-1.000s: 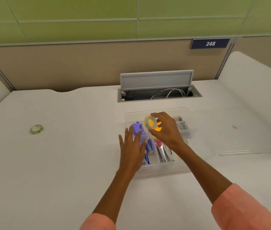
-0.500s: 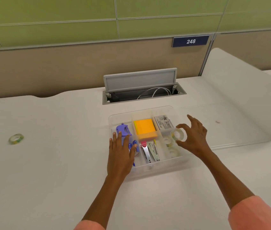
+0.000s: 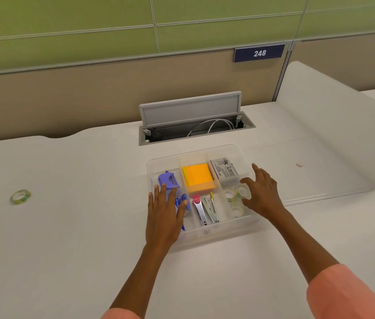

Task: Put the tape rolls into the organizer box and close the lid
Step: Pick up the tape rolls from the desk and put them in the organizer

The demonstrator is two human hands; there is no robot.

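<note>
A clear organizer box (image 3: 204,231) sits open on the white desk. Its transparent lid (image 3: 301,180) lies flat to the right of it. My right hand (image 3: 262,194) is down in the front-right compartment, thumb and fingers around a clear tape roll (image 3: 241,191). Two more clear tape rolls (image 3: 229,194) (image 3: 236,210) lie in that compartment. My left hand (image 3: 164,210) rests flat, fingers spread, on the box's left side. Another tape roll (image 3: 20,196) with a green-yellow core lies alone on the desk at far left.
The box also holds a purple punch (image 3: 168,179), orange sticky notes (image 3: 198,177), a staple packet (image 3: 224,170), staplers (image 3: 204,209) and blue items under my left hand. An open cable hatch (image 3: 193,125) lies behind the box. A divider wall stands behind the desk.
My right hand carried the clear tape roll from above the box's middle to the right and lowered it into the front-right compartment. My left hand stayed on the box.
</note>
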